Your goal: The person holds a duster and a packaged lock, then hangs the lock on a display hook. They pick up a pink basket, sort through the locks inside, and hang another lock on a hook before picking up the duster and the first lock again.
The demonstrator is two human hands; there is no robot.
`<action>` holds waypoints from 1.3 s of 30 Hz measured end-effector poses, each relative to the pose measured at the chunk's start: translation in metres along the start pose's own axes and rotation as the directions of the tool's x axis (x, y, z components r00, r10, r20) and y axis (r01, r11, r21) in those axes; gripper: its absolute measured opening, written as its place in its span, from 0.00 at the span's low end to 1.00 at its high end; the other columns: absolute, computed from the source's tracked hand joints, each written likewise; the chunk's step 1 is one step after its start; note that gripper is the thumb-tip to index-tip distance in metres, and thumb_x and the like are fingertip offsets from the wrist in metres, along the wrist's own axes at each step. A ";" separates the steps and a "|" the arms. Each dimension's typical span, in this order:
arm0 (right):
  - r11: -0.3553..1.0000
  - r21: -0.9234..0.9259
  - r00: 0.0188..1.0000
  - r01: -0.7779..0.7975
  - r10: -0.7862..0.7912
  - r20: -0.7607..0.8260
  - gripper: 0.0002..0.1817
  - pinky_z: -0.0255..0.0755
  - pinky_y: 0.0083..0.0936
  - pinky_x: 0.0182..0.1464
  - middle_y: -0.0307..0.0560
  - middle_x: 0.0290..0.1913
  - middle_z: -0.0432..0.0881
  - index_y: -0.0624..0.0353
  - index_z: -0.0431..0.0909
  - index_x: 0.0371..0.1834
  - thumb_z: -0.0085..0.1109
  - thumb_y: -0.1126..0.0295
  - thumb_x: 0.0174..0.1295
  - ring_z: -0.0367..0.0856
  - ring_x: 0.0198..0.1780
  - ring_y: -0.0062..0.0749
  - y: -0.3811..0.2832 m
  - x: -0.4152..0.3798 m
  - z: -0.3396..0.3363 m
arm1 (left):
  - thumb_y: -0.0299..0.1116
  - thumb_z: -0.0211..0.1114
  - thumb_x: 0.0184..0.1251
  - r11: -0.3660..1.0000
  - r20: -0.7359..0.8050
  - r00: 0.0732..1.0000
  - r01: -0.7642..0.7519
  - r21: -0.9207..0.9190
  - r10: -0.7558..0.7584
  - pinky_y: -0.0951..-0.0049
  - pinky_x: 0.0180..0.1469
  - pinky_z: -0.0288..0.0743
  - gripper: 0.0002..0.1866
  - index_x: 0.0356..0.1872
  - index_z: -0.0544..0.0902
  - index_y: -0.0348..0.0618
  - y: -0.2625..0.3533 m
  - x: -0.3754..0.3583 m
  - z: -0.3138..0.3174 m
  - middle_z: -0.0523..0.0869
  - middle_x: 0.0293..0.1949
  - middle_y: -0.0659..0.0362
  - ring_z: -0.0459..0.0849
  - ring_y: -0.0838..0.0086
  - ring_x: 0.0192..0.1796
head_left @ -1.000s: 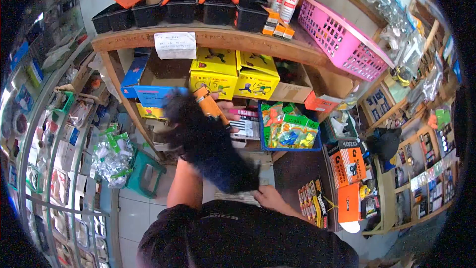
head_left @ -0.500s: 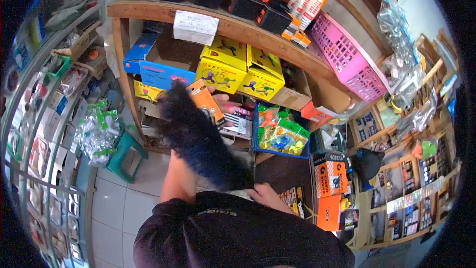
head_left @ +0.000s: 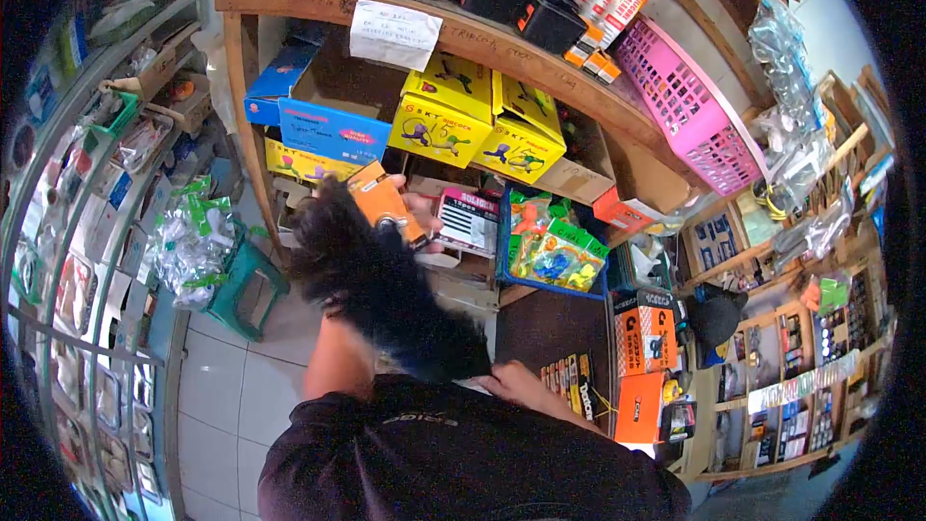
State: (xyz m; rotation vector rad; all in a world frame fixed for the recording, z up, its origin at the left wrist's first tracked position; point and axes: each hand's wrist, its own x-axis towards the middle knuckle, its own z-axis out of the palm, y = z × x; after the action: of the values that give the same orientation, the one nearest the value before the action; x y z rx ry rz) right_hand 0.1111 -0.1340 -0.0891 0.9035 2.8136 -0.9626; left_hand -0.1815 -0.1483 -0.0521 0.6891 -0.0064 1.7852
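My left hand (head_left: 422,217) is closed round a small orange box (head_left: 384,201), which it holds up in front of the lower shelf. The black feather duster (head_left: 386,280) reaches diagonally across my left forearm, its fluffy end beside the orange box and partly hiding it. Near my chest, my right hand (head_left: 509,381) grips the duster's handle end; most of the grip is hidden. Just behind my left hand lies a pink and white packet (head_left: 468,222).
Yellow boxes (head_left: 444,125) and a blue box (head_left: 333,132) fill the shelf under a wooden ledge (head_left: 502,50). A pink basket (head_left: 690,101) stands on the right. Left are a green stool (head_left: 253,280) and bagged goods (head_left: 193,241). Orange boxes (head_left: 640,407) stand lower right.
The view has shifted slightly, so the shelves sit a little differently. The orange box has moved left and its printed face shows more. The duster's fluffy end has moved slightly left and down.
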 end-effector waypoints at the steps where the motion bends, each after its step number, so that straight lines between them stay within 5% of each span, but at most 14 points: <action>1: 0.997 0.028 0.997 -0.077 0.078 -0.014 0.25 0.66 0.35 0.22 0.59 0.16 0.72 0.68 0.71 0.16 0.49 0.54 0.58 0.74 0.19 0.44 0.002 -0.002 0.001 | 0.59 0.44 0.58 0.976 0.091 0.996 0.004 -0.216 0.017 0.56 0.54 0.66 0.34 0.55 0.63 0.40 -0.006 0.003 -0.008 0.72 0.49 0.45 0.73 0.50 0.49; 6: 0.963 0.131 0.970 -0.236 0.225 0.094 0.23 0.63 0.33 0.20 0.58 0.13 0.69 0.70 0.72 0.17 0.50 0.57 0.58 0.70 0.15 0.35 -0.005 -0.008 0.006 | 0.57 0.42 0.60 0.955 -0.397 0.899 -0.259 -0.143 0.184 0.57 0.56 0.63 0.33 0.55 0.64 0.37 -0.007 -0.005 0.013 0.72 0.50 0.46 0.71 0.52 0.52; 8: 0.970 0.127 0.977 -0.208 0.198 0.084 0.23 0.63 0.32 0.20 0.58 0.14 0.70 0.70 0.72 0.18 0.50 0.57 0.58 0.71 0.16 0.34 -0.007 -0.009 0.006 | 0.57 0.41 0.60 0.987 0.264 0.964 0.015 -0.162 0.029 0.62 0.59 0.59 0.34 0.57 0.63 0.38 -0.010 -0.008 -0.025 0.70 0.54 0.50 0.69 0.59 0.56; 9: 0.976 0.127 0.983 -0.176 0.168 0.071 0.23 0.63 0.32 0.21 0.57 0.14 0.70 0.69 0.72 0.18 0.49 0.57 0.58 0.72 0.17 0.33 -0.007 -0.008 0.005 | 0.60 0.42 0.57 0.974 -0.316 0.947 0.122 0.193 -0.055 0.61 0.57 0.62 0.37 0.58 0.62 0.38 -0.006 -0.017 -0.005 0.71 0.53 0.50 0.70 0.59 0.55; 12: 0.957 0.166 0.971 -0.238 0.237 0.021 0.22 0.63 0.31 0.22 0.57 0.14 0.71 0.69 0.73 0.18 0.49 0.57 0.59 0.73 0.17 0.36 -0.012 -0.006 0.001 | 0.64 0.44 0.53 0.905 -0.487 0.866 -0.293 -0.309 0.115 0.54 0.48 0.70 0.40 0.56 0.63 0.37 0.004 -0.012 0.024 0.73 0.48 0.47 0.73 0.52 0.50; 14: 0.932 0.198 0.953 -0.302 0.287 0.100 0.23 0.63 0.31 0.21 0.55 0.14 0.71 0.68 0.73 0.17 0.49 0.57 0.58 0.73 0.17 0.35 -0.021 -0.005 -0.001 | 0.63 0.43 0.53 0.883 -0.481 0.862 -0.344 -0.321 0.161 0.53 0.47 0.70 0.40 0.56 0.63 0.36 0.001 -0.014 0.013 0.73 0.49 0.46 0.73 0.51 0.50; 17: 0.980 0.172 0.995 -0.103 0.102 0.011 0.23 0.63 0.31 0.21 0.54 0.13 0.71 0.69 0.73 0.16 0.49 0.58 0.59 0.71 0.16 0.33 -0.019 -0.006 0.005 | 0.57 0.42 0.58 0.987 0.169 0.986 0.035 -0.157 -0.008 0.59 0.58 0.60 0.34 0.57 0.63 0.39 0.002 -0.020 -0.031 0.69 0.55 0.51 0.69 0.61 0.56; 20: 0.953 0.204 0.974 -0.223 0.211 0.079 0.21 0.65 0.32 0.24 0.56 0.17 0.73 0.68 0.73 0.21 0.49 0.57 0.58 0.73 0.19 0.40 -0.011 -0.003 0.007 | 0.56 0.42 0.59 0.947 -0.385 0.895 -0.295 -0.128 0.227 0.58 0.58 0.61 0.33 0.58 0.62 0.40 0.008 -0.021 0.019 0.69 0.55 0.51 0.69 0.61 0.56; 22: 0.900 0.280 0.942 -0.333 0.302 0.148 0.21 0.68 0.34 0.27 0.58 0.21 0.75 0.67 0.73 0.26 0.50 0.55 0.58 0.75 0.23 0.47 -0.014 0.000 0.010 | 0.56 0.41 0.60 0.961 -0.304 0.935 -0.235 -0.144 0.183 0.59 0.59 0.60 0.33 0.60 0.59 0.42 0.009 -0.021 0.020 0.68 0.56 0.52 0.66 0.62 0.58; 24: 0.980 0.149 0.988 0.134 -0.119 -0.103 0.21 0.63 0.30 0.21 0.54 0.12 0.68 0.70 0.73 0.18 0.50 0.60 0.58 0.69 0.16 0.28 -0.023 0.007 0.016 | 0.55 0.39 0.61 0.981 0.077 0.982 -0.165 -0.099 0.173 0.62 0.60 0.57 0.33 0.61 0.57 0.41 0.008 -0.021 0.005 0.66 0.58 0.52 0.65 0.62 0.59; 28: 0.925 0.295 0.971 -0.240 0.234 0.055 0.23 0.61 0.28 0.20 0.54 0.12 0.66 0.70 0.72 0.18 0.49 0.57 0.58 0.68 0.17 0.24 -0.021 0.010 0.006 | 0.53 0.39 0.62 0.940 -0.378 0.898 -0.302 -0.158 0.225 0.57 0.57 0.61 0.31 0.59 0.61 0.40 0.017 -0.018 0.033 0.71 0.54 0.51 0.72 0.58 0.53; 33: 0.991 0.127 0.996 -0.034 0.023 0.089 0.25 0.60 0.29 0.19 0.49 0.11 0.68 0.69 0.72 0.16 0.50 0.55 0.58 0.67 0.15 0.23 -0.014 0.018 0.008 | 0.57 0.40 0.61 0.981 0.095 0.981 -0.156 -0.116 0.167 0.57 0.51 0.69 0.33 0.58 0.60 0.39 0.016 -0.016 0.003 0.69 0.53 0.44 0.70 0.53 0.53; 36: 0.962 0.248 0.991 -0.116 0.094 0.099 0.26 0.58 0.30 0.18 0.50 0.11 0.67 0.69 0.71 0.15 0.50 0.54 0.58 0.65 0.14 0.25 -0.010 0.024 0.013 | 0.57 0.37 0.62 0.915 -0.408 0.874 -0.360 -0.180 0.264 0.58 0.52 0.68 0.33 0.59 0.59 0.39 0.018 -0.013 0.026 0.69 0.53 0.44 0.71 0.54 0.53; 39: 0.969 0.245 0.993 -0.002 -0.026 0.113 0.26 0.57 0.30 0.17 0.47 0.10 0.66 0.69 0.70 0.15 0.50 0.54 0.58 0.62 0.14 0.24 -0.013 0.031 0.015 | 0.53 0.42 0.61 0.959 -0.209 0.955 -0.243 -0.143 0.211 0.53 0.49 0.70 0.32 0.59 0.58 0.38 0.014 -0.016 -0.008 0.70 0.51 0.44 0.71 0.52 0.52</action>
State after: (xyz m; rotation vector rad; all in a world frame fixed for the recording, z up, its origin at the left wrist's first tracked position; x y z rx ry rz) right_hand 0.0764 -0.1346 -0.1003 0.8221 2.6472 -1.3416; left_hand -0.1950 -0.1643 -0.0609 0.4049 -0.1090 2.0407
